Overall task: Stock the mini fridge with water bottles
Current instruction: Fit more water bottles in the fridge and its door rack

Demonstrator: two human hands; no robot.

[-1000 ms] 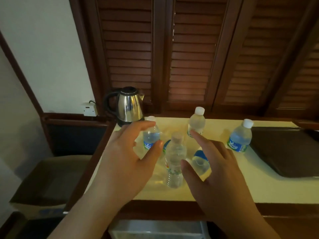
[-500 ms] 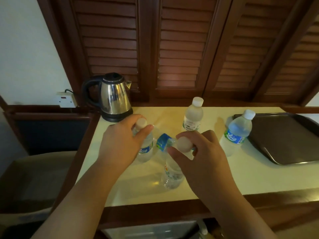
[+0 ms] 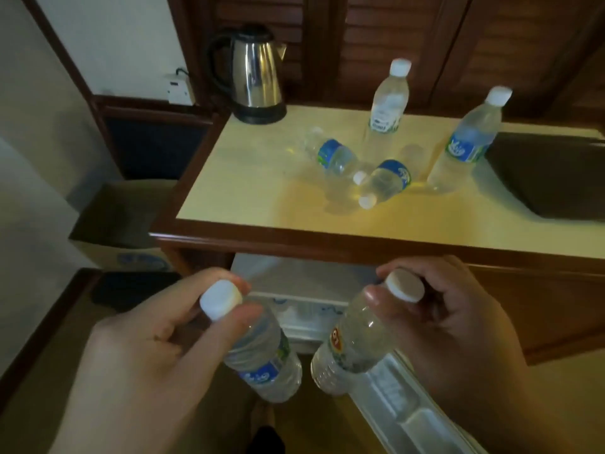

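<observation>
My left hand (image 3: pixel 144 352) grips a blue-labelled water bottle (image 3: pixel 265 358) by its white cap. My right hand (image 3: pixel 451 326) holds an orange-labelled water bottle (image 3: pixel 350 342) the same way. Both bottles hang below the counter edge, in front of the open mini fridge (image 3: pixel 304 290), whose white door (image 3: pixel 402 411) swings out to the lower right. On the cream countertop (image 3: pixel 248 191) two bottles stand upright, one at the back (image 3: pixel 388 99) and one to the right (image 3: pixel 468 142). Two more bottles lie on their sides, one on the left (image 3: pixel 334 157) and one on the right (image 3: pixel 386 183).
A steel kettle (image 3: pixel 252 73) stands at the counter's back left, near a wall socket (image 3: pixel 178 88). A dark tray (image 3: pixel 550 178) lies on the right of the counter. A cardboard box (image 3: pixel 121 221) sits on the floor to the left. Louvred wooden shutters rise behind.
Both hands closed on a bottle each on the counter, lifted them off and brought them down in front of the open fridge. The view tilted downward.
</observation>
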